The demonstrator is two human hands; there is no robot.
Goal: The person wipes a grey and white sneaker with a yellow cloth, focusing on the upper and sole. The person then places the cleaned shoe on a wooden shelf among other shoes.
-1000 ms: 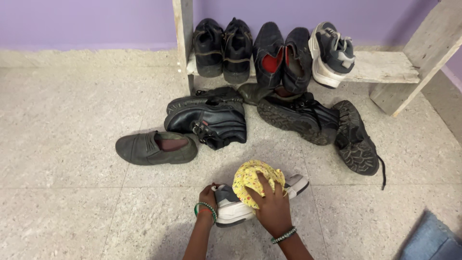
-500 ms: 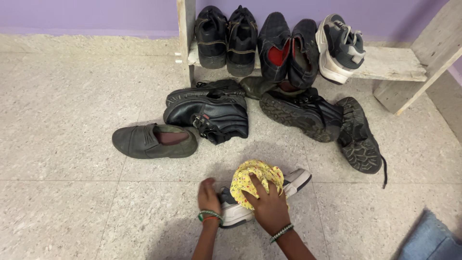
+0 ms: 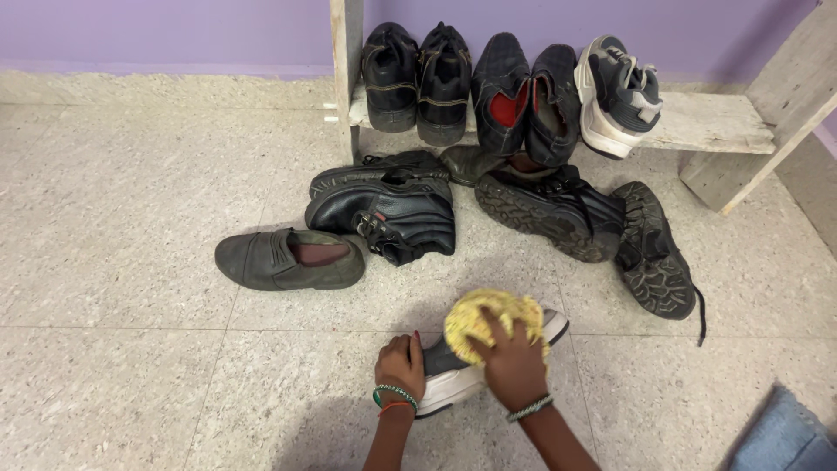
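Observation:
A grey sneaker with a white sole (image 3: 453,377) lies on the tiled floor right in front of me. My left hand (image 3: 402,366) clasps its heel end and holds it in place. A bunched yellow patterned cloth (image 3: 479,321) is pressed onto the top of the sneaker by my right hand (image 3: 514,365), which grips the cloth from above. The cloth and my hands hide most of the sneaker's upper.
A low wooden shoe rack (image 3: 706,124) stands against the purple wall with black shoes (image 3: 417,78) and a matching grey sneaker (image 3: 615,92) on it. Black boots (image 3: 384,209), overturned boots (image 3: 593,227) and an olive slip-on shoe (image 3: 288,259) lie on the floor. Blue fabric (image 3: 780,436) shows at the lower right.
My left hand has moved from the sneaker's side to clasp its heel. The right hand has pushed the cloth forward along the shoe and bunched it tighter.

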